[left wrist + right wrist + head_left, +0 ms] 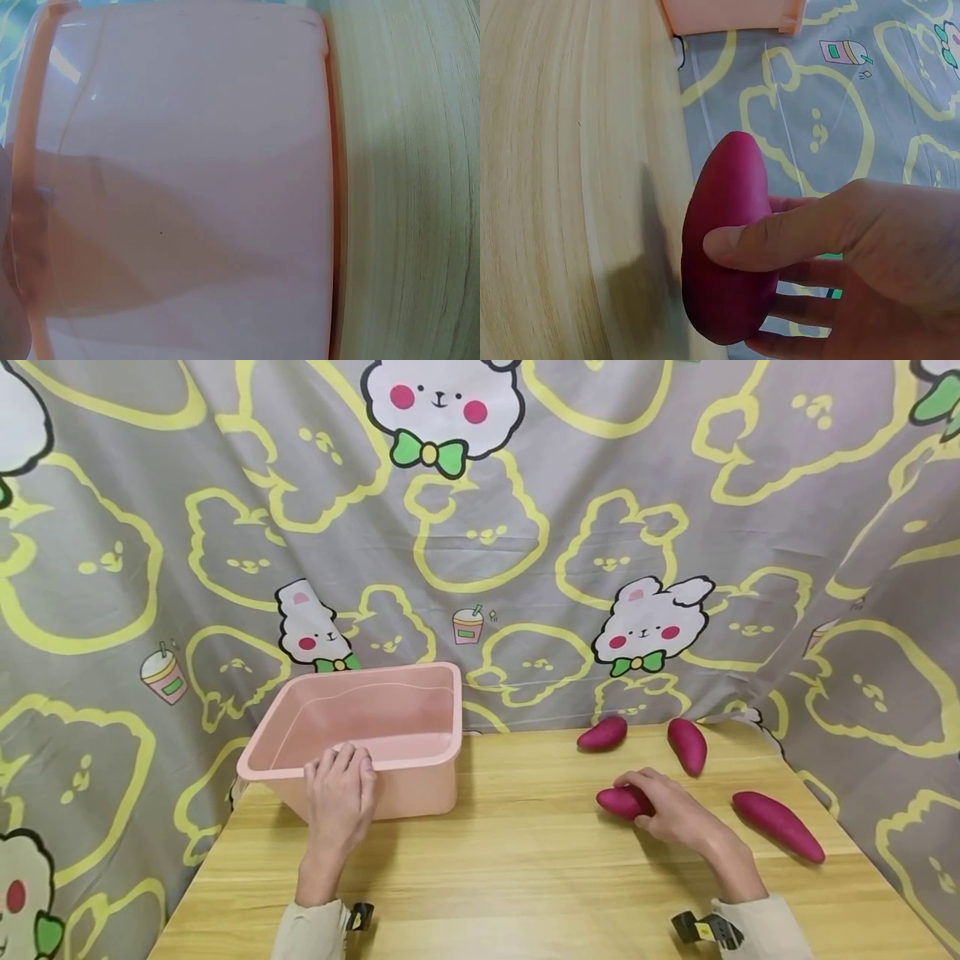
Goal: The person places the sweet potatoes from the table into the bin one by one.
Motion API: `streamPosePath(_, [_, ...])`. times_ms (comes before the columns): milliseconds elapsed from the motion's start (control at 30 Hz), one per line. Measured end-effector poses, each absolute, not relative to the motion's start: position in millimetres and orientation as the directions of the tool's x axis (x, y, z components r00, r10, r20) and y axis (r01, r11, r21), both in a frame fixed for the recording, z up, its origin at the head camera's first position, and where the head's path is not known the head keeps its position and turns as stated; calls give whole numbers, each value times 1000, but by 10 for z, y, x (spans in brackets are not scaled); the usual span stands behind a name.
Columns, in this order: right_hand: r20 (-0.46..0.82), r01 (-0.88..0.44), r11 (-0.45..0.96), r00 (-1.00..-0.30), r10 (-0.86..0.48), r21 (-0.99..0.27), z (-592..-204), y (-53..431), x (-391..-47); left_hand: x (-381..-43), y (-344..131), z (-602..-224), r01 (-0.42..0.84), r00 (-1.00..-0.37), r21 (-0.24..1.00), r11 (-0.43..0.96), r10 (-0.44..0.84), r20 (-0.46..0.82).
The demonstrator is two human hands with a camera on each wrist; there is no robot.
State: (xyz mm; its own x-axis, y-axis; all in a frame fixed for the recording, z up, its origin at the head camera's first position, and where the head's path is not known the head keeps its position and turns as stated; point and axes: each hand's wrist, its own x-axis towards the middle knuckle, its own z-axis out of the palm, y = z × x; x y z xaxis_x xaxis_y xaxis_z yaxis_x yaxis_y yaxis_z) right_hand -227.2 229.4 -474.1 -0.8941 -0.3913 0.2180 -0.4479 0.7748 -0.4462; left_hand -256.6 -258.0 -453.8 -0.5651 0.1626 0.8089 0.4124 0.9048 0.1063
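Observation:
A pink plastic bin stands on the left of the table. My left hand grips its near rim, fingers curled over the edge. In the left wrist view the bin's side wall fills most of the picture, and only a bit of the hand shows at the left edge. My right hand holds a purple sweet potato, to the right of the bin. From the right wrist, the thumb lies across the sweet potato with the fingers behind it; a shadow falls on the wood beside it.
Three more sweet potatoes lie on the right side: one at the back, one at the back right, and a long one right of my right hand. A patterned grey cloth hangs behind the wooden table.

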Motion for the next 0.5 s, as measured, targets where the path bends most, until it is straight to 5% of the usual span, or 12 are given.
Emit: streamPosePath(500, [312,-459,772,-884,-348,-440,-4739,2295,-2304,-2561,-2565,-4531,414,-562,105,904,164,811])
